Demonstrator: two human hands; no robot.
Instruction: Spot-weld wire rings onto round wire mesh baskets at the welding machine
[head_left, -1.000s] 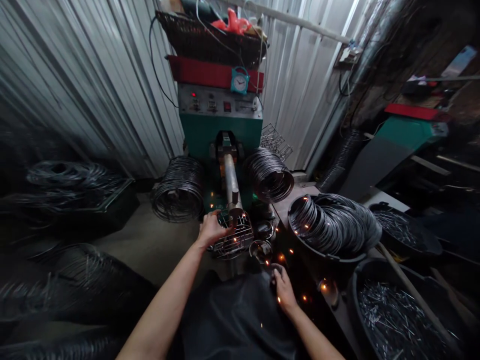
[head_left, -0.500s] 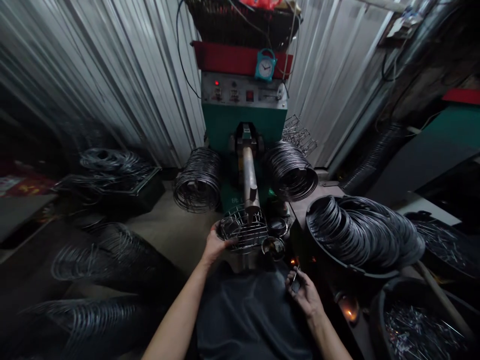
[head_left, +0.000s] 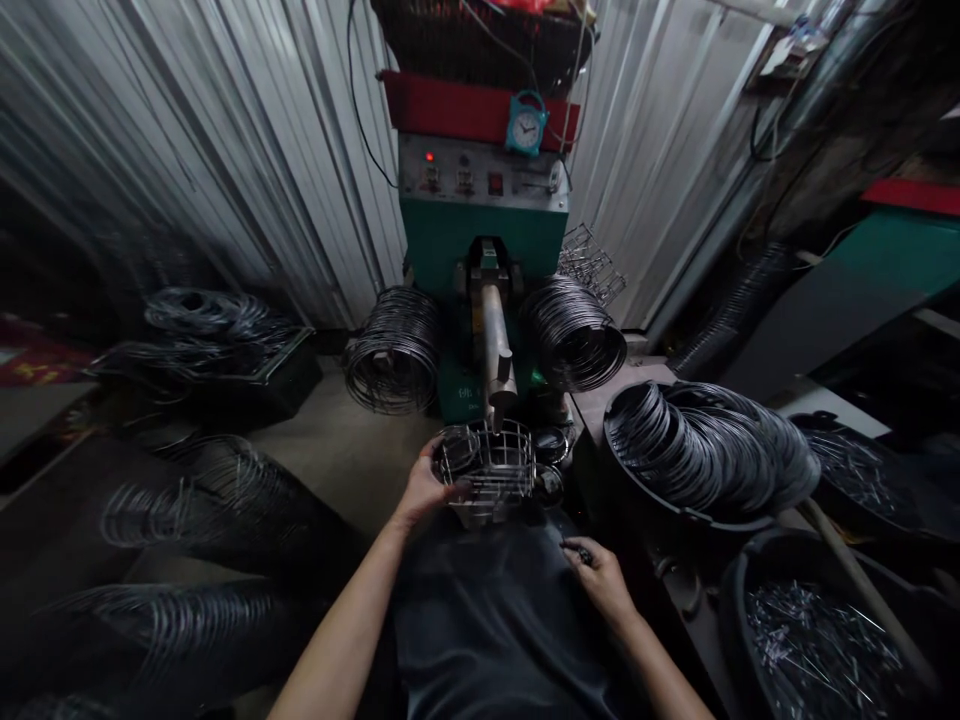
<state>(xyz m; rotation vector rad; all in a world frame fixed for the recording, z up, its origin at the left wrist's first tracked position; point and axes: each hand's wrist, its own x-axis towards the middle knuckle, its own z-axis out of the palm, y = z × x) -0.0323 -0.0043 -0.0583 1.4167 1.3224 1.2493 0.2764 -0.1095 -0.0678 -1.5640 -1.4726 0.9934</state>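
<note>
My left hand (head_left: 424,487) grips the left side of a round wire cage (head_left: 487,465), fingers curled round its wires. The cage sits just under the tip of a metal arm (head_left: 493,352) that sticks out of a green welding machine (head_left: 482,230). My right hand (head_left: 598,573) lies low on my dark lap cloth (head_left: 487,620), fingers pinched on a small dark piece that I cannot name. It is to the right of and below the cage.
Coils of wire rings (head_left: 395,350) (head_left: 576,333) hang on both sides of the machine. A black tub of wire rings (head_left: 705,455) stands at right, and a tub of short rods (head_left: 817,640) in front of it. Stacks of wire frames (head_left: 202,500) lie at left by the corrugated wall.
The sparks seen one second ago are gone. The cage has come off the arm's tip toward me, still in my left hand. My right hand dropped lower onto the cloth.
</note>
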